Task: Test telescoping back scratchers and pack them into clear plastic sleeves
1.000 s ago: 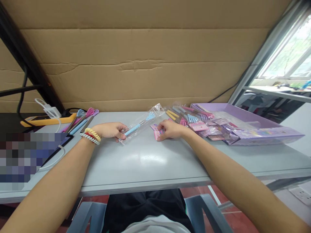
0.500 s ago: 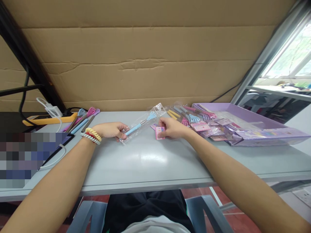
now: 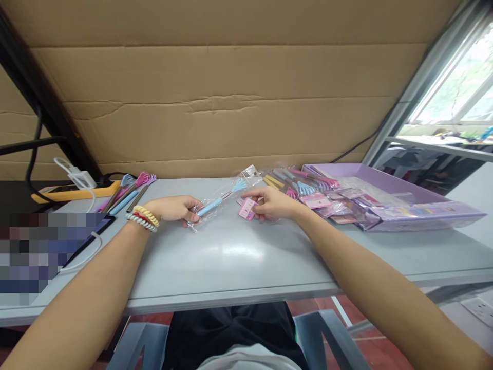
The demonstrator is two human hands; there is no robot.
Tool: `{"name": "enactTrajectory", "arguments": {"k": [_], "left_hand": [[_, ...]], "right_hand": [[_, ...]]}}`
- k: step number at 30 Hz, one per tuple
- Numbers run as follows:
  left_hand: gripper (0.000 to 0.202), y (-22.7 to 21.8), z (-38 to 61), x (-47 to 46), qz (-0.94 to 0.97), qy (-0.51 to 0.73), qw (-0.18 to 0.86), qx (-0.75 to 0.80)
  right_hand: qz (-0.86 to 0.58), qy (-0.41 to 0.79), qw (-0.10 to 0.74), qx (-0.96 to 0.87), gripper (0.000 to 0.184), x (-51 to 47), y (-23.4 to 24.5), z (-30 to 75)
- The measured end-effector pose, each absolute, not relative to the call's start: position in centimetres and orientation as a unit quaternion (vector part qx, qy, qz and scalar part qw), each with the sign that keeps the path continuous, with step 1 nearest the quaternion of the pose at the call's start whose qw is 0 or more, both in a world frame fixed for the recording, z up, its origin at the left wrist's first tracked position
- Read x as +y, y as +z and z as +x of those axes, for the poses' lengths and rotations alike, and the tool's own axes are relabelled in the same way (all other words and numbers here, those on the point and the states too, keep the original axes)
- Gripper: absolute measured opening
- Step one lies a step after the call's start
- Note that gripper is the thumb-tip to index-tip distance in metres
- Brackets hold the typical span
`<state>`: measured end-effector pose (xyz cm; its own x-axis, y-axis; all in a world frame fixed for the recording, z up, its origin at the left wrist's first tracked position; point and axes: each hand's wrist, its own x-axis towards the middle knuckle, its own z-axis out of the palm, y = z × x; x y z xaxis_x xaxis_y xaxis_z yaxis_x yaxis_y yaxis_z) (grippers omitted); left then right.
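My left hand (image 3: 179,209), with braided bands on its wrist, pinches the near end of a clear plastic bag around a light blue back scratcher (image 3: 211,204). The scratcher's claw end points away to the right, and the bag's hang-hole flap lies beyond it. In my right hand (image 3: 271,202) a small pink printed card (image 3: 247,209) is held between thumb and fingers, just above the table. Part of another card shows behind it, mostly hidden by my fingers. The bag and the card are apart, with the scratcher's claw close to my right fingertips.
Several bagged back scratchers (image 3: 306,188) and pink-carded packets lie right of my right hand, beside a lilac box (image 3: 408,187). Unbagged scratchers (image 3: 134,192) lie at left, near a yellow-edged device (image 3: 77,191), white cable and a tablet. Cardboard (image 3: 215,128) stands behind the table.
The pink card has tilted and shifted slightly left in my right hand, whose index finger is now stretched out more. My left hand keeps its hold on the bagged scratcher.
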<state>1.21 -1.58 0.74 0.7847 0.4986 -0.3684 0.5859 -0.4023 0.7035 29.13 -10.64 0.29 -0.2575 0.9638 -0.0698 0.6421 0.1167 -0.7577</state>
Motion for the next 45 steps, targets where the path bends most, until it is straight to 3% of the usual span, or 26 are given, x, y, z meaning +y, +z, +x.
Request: {"name": "enactTrajectory", "arguments": {"k": [3,10,15,19,24,34,45], "left_hand": [[0.024,0.8,1.3,-1.6,0.837,-0.048,0.437,0.325],[0.026,0.8,1.4,-1.7,0.840,-0.050,0.428,0.330],[0.024,0.8,1.3,-1.6,0.838,-0.053,0.424,0.339],[0.018,1.0,1.2,-1.8,0.841,-0.050,0.421,0.336],[0.017,0.9,1.2,-1.7,0.846,-0.050,0.414,0.331],[0.018,0.7,1.1,-1.6,0.843,-0.049,0.427,0.325],[0.014,1.0,1.3,-1.9,0.826,-0.048,0.461,0.320]], "right_hand": [[-0.566,0.353,0.233,-0.708,0.061,-10.7,0.3,29.1],[-0.611,0.104,0.216,-0.754,0.015,-9.8,-0.2,30.3],[-0.600,0.107,0.154,-0.778,0.019,-10.0,0.3,30.7],[-0.605,0.044,0.207,-0.767,0.003,-10.0,0.5,30.5],[-0.629,-0.029,0.300,-0.717,0.011,-9.7,0.4,30.2],[-0.684,-0.152,0.239,-0.673,0.015,-9.7,-0.2,29.0],[-0.696,-0.181,0.283,-0.635,0.016,-9.8,0.6,30.1]]}}
